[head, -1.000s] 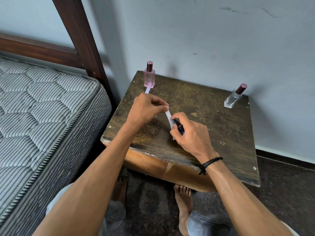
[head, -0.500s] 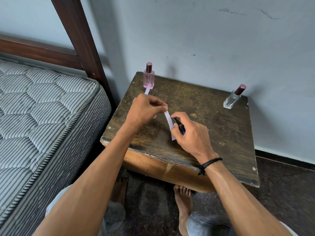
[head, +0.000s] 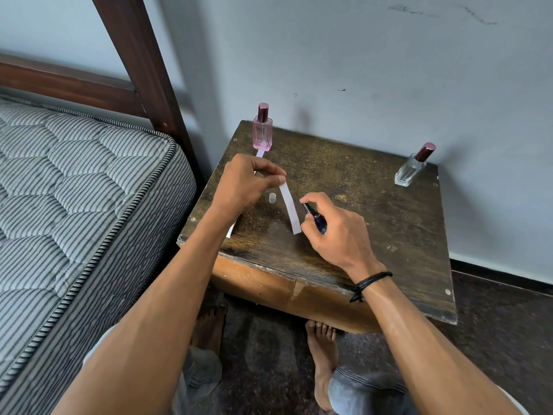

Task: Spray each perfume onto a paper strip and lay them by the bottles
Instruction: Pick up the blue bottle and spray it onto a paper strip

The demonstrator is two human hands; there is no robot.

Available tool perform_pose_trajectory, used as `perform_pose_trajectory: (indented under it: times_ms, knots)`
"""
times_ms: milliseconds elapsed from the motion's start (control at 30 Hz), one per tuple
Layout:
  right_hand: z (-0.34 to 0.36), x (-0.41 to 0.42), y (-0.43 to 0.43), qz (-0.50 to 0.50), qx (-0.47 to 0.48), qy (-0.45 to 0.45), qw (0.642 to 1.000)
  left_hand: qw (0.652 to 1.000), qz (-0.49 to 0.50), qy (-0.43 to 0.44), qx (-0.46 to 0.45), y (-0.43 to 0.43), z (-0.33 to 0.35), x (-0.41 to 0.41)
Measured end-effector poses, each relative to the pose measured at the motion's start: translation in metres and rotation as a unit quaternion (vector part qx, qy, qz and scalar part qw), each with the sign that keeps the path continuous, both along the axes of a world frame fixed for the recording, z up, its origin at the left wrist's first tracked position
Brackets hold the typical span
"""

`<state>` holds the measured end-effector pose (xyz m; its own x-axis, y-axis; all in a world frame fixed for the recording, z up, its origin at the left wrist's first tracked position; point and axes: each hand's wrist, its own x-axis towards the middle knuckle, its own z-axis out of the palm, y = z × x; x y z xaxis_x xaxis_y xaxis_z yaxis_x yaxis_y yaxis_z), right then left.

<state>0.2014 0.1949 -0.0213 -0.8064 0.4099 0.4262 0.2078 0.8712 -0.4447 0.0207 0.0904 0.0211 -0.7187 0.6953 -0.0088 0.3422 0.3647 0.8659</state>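
Note:
My left hand pinches the top end of a white paper strip that hangs down over the wooden side table. My right hand grips a small dark blue perfume bottle, its nozzle end close to the strip's right edge. A small white cap stands on the table between my hands. A pink perfume bottle stands at the back left corner, with another strip lying in front of it. A clear perfume bottle stands at the back right. A further bit of white paper shows under my left wrist.
A bed with a striped mattress and a dark wooden frame post stands close on the left. A grey wall rises right behind the table. My bare feet rest on the dark floor under the table's front edge.
My hands have drawn slightly apart: the right hand with the dark bottle has shifted right, off the strip. The white cap now shows between them.

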Motion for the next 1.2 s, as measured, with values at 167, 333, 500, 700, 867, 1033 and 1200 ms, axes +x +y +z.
perform_pose_trajectory:
  times_ms: [167, 333, 500, 700, 867, 1033, 1200]
  knots:
    - [0.002, 0.000, 0.000, 0.011, -0.004, -0.007, 1.000, 1.000, 0.004, 0.003, 0.005, 0.001, 0.000, -0.001]
    - [0.002, 0.000, -0.001, 0.004, -0.005, -0.011, 1.000, 1.000, 0.004, 0.009, -0.001, 0.002, -0.004, 0.001]
    - [0.002, -0.001, -0.001, 0.003, -0.007, -0.008, 1.000, 1.000, 0.003, 0.013, -0.001, 0.002, -0.004, 0.001]
    - [-0.001, 0.000, 0.000, 0.001, -0.013, -0.008, 1.000, 1.000, -0.005, 0.025, 0.001, 0.003, -0.003, 0.003]
    - [-0.002, -0.002, 0.003, -0.032, -0.043, 0.026, 0.998, 0.998, -0.016, 0.057, -0.024, 0.005, -0.002, 0.007]
    - [-0.003, -0.001, 0.005, -0.067, -0.087, 0.042, 0.993, 0.994, -0.033, 0.097, -0.045, 0.010, -0.006, 0.017]
    - [0.000, -0.003, 0.006, -0.074, -0.157, 0.057, 0.983, 0.992, -0.038, 0.114, -0.043, 0.011, -0.010, 0.019]
